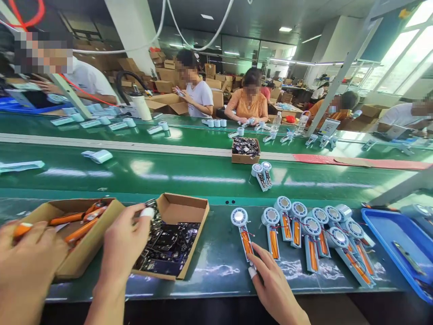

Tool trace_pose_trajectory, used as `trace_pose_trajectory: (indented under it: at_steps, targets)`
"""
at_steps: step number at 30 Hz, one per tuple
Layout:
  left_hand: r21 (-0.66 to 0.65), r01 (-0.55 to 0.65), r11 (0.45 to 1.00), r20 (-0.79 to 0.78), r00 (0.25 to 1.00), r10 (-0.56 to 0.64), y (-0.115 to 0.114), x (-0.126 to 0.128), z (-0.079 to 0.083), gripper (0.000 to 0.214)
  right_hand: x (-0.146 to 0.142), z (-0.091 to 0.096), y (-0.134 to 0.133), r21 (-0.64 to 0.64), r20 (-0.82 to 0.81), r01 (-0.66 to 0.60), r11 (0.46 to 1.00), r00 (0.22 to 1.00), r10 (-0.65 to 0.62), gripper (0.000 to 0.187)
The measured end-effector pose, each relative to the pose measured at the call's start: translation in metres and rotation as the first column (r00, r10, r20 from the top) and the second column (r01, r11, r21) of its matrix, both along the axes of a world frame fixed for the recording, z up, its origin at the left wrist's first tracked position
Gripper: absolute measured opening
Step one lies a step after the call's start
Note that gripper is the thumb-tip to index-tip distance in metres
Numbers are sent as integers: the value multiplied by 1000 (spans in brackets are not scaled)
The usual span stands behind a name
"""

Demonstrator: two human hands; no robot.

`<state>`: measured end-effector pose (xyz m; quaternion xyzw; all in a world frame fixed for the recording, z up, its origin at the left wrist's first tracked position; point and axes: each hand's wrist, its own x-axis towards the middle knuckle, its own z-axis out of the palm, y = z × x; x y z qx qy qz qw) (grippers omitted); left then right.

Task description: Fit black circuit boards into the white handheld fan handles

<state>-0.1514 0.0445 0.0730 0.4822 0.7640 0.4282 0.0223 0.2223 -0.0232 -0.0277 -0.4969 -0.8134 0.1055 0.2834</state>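
Observation:
My left hand [123,237], with a white finger cot on one digit, pinches a black circuit board [152,208] above an open cardboard box [182,205]. Inside that box lie many black circuit boards [172,246]. My right hand [275,284], a white cot on its thumb, grips the lower end of a light-blue handheld fan [239,217] lying on the bench. An orange battery and red wire show in the fan's open handle. Several similar open fans [311,228] lie to its right.
Another person's hand [30,257] at far left reaches over a box [79,262] of orange batteries [79,230]. A blue tray [382,234] stands at right. Beyond the bench runs a green conveyor [182,169] with two fans [262,174] on it. Several people sit across.

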Motion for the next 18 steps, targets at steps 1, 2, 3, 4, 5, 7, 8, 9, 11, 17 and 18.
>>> trace_pose_trajectory:
  at_steps: [1,2,3,4,5,7,8,9,11,17,18]
  targets:
    - [8,17,1000,69,997,-17,-1,19,-3,41,-1,7,0,-28,-34,30,999,999,-31,47]
    - [60,54,997,273,960,-68,-4,39,-6,32,-2,14,2,-50,-65,68,996,995,-72,41]
    - [134,91,987,458,877,-143,-8,58,-9,28,-5,20,6,-67,-87,112,991,989,-118,36]
    - [158,162,974,574,788,-224,-12,77,-14,28,-9,26,11,-76,-90,156,985,983,-163,33]
    - [156,231,960,632,724,-277,-17,96,-20,29,-13,31,18,-85,-73,196,977,977,-202,31]
    - [160,319,934,701,629,-335,-25,131,-36,29,-22,38,35,-103,3,272,957,962,-273,30]
    - [157,363,918,719,595,-358,-29,146,-44,29,-27,40,44,-123,39,301,946,953,-299,28]
    - [139,416,899,734,566,-375,-31,159,-52,28,-31,41,53,-155,56,316,936,949,-311,26]
    - [90,489,868,766,523,-374,-34,177,-67,25,-37,40,68,-271,-12,288,918,953,-303,18]
    - [-15,566,825,666,621,-413,-34,185,-82,20,-35,31,86,-490,-329,84,867,904,-274,21]
    - [-39,566,824,600,673,-433,-33,185,-82,20,-34,30,86,-519,-376,41,854,886,-271,23]
